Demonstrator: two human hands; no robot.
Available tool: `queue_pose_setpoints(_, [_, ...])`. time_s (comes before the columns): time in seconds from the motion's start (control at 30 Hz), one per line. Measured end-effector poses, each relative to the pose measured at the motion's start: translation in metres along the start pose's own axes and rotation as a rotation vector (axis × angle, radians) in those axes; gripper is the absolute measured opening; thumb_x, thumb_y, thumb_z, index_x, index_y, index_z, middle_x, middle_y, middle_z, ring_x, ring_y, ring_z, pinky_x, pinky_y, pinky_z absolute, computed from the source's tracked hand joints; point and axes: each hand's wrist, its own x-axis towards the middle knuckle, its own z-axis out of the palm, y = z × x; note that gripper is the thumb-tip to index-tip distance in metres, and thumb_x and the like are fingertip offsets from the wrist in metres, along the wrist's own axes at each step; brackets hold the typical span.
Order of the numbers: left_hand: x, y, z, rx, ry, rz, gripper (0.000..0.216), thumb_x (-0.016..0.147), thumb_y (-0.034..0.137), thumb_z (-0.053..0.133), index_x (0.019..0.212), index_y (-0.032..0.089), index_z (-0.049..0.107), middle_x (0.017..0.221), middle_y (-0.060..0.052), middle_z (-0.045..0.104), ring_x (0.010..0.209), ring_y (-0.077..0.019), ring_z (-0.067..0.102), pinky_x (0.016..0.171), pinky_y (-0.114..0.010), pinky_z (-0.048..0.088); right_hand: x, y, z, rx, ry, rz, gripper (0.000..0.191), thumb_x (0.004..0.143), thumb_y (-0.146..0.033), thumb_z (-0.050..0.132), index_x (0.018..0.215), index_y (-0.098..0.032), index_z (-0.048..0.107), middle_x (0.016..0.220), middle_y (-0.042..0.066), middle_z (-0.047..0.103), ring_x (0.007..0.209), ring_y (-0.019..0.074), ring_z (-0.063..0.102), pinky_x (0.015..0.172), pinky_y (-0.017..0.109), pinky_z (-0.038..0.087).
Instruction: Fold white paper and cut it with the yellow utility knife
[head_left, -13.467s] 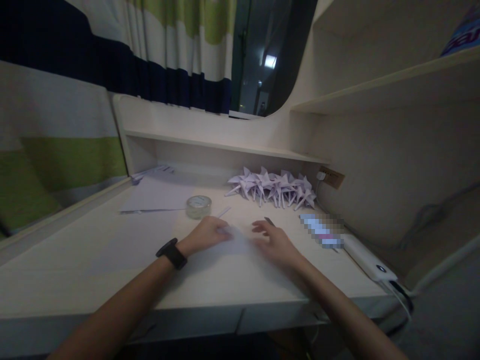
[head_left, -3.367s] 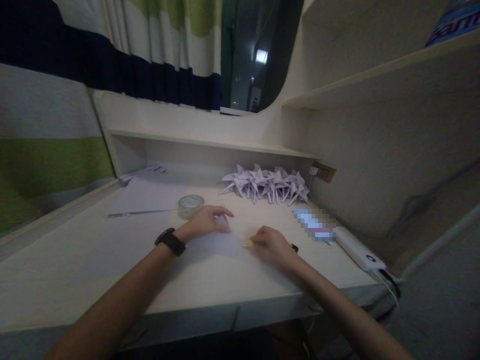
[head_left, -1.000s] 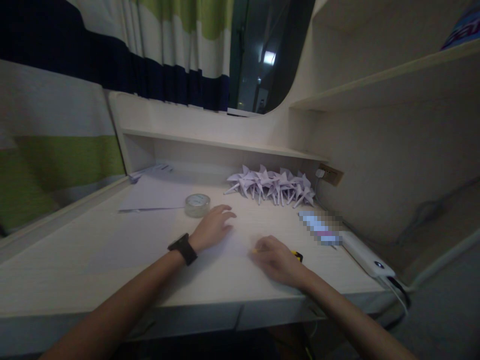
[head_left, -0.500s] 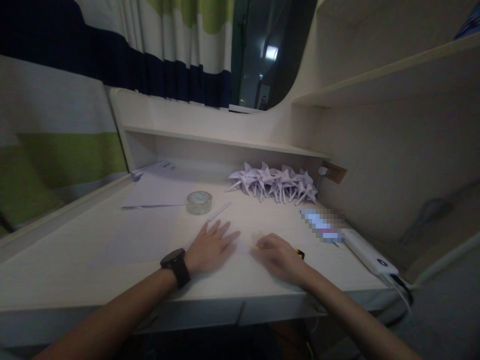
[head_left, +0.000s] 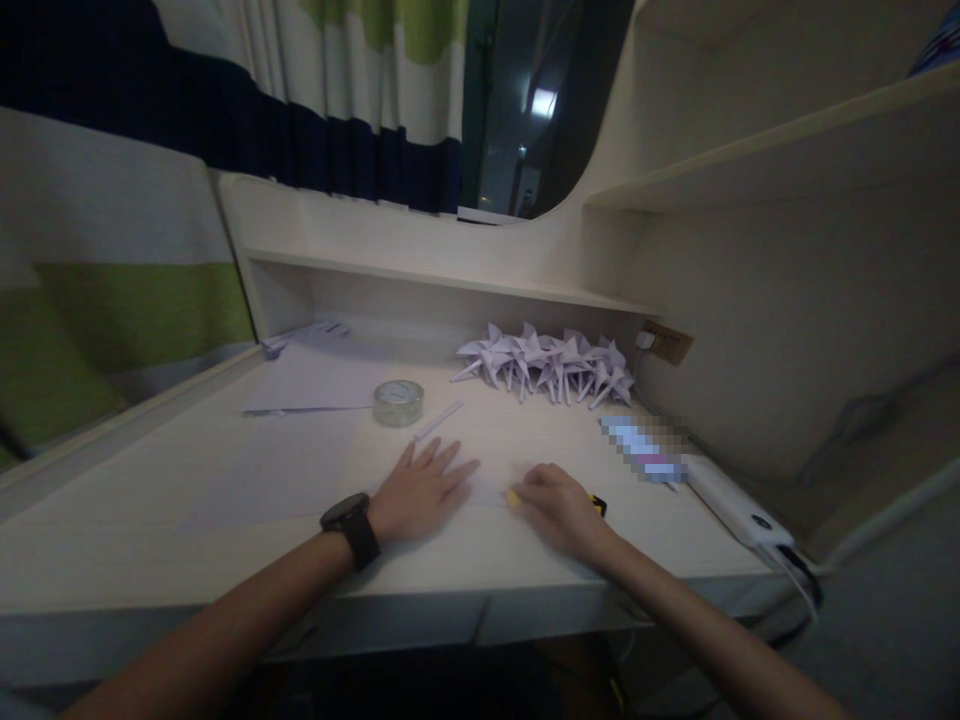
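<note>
My left hand (head_left: pixel 420 490) lies flat and open, fingers spread, pressing down a pale sheet of paper (head_left: pixel 491 480) on the desk (head_left: pixel 225 480). A black watch (head_left: pixel 351 524) is on that wrist. My right hand (head_left: pixel 555 505) is closed around a yellow and black tool (head_left: pixel 597 504), its yellow tip touching the paper's right side. A small rolled paper stick (head_left: pixel 439 421) lies just beyond my left fingers.
A roll of clear tape (head_left: pixel 398 402) stands behind the hands. Several folded paper pinwheels (head_left: pixel 547 365) are heaped at the back right. Loose sheets (head_left: pixel 315 385) lie at the back left. A white power bank (head_left: pixel 739 500) with a cable sits at the right edge.
My left hand slid back toward me and flattened on the paper, uncovering the paper stick. My right hand stayed closed on the tool and barely shifted.
</note>
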Motion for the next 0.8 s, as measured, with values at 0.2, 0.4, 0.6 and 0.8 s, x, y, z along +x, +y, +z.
queue_pose_setpoints(0.2, [0.0, -0.001, -0.001, -0.019, 0.001, 0.006, 0.051, 0.096, 0.055, 0.021, 0.143, 0.039, 0.033, 0.152, -0.004, 0.029, 0.139, -0.0353, 0.021, 0.108, -0.059, 0.011, 0.003, 0.002, 0.001, -0.027, -0.02, 0.016, 0.017, 0.089, -0.025, 0.056, 0.095, -0.02, 0.071, 0.087, 0.007, 0.059, 0.08, 0.0185, 0.052, 0.071, 0.032, 0.039])
queue_pose_setpoints(0.4, [0.0, -0.002, -0.003, -0.039, -0.03, 0.006, 0.052, 0.096, 0.055, 0.023, 0.143, 0.037, 0.033, 0.153, -0.004, 0.027, 0.14, -0.0349, 0.019, 0.109, -0.058, 0.01, 0.005, 0.003, -0.001, 0.04, -0.026, -0.006, 0.017, 0.09, -0.024, 0.055, 0.093, -0.019, 0.07, 0.088, 0.007, 0.06, 0.083, 0.0188, 0.052, 0.075, 0.032, 0.041])
queue_pose_setpoints(0.6, [0.0, -0.002, -0.005, -0.013, -0.058, 0.024, 0.051, 0.097, 0.052, 0.019, 0.145, 0.038, 0.029, 0.153, -0.004, 0.026, 0.14, -0.0354, 0.018, 0.108, -0.059, 0.01, 0.005, 0.009, -0.002, 0.071, -0.04, -0.024, 0.016, 0.089, -0.025, 0.057, 0.094, -0.02, 0.071, 0.089, 0.008, 0.061, 0.085, 0.0197, 0.053, 0.076, 0.032, 0.043])
queue_pose_setpoints(0.8, [0.001, -0.003, -0.003, -0.001, -0.04, 0.029, 0.051, 0.097, 0.052, 0.021, 0.144, 0.037, 0.032, 0.153, -0.004, 0.028, 0.139, -0.0353, 0.02, 0.108, -0.058, 0.01, 0.002, 0.018, -0.006, 0.166, -0.075, -0.059, 0.02, 0.087, -0.031, 0.06, 0.1, -0.022, 0.072, 0.093, 0.008, 0.063, 0.089, 0.0199, 0.056, 0.079, 0.033, 0.045])
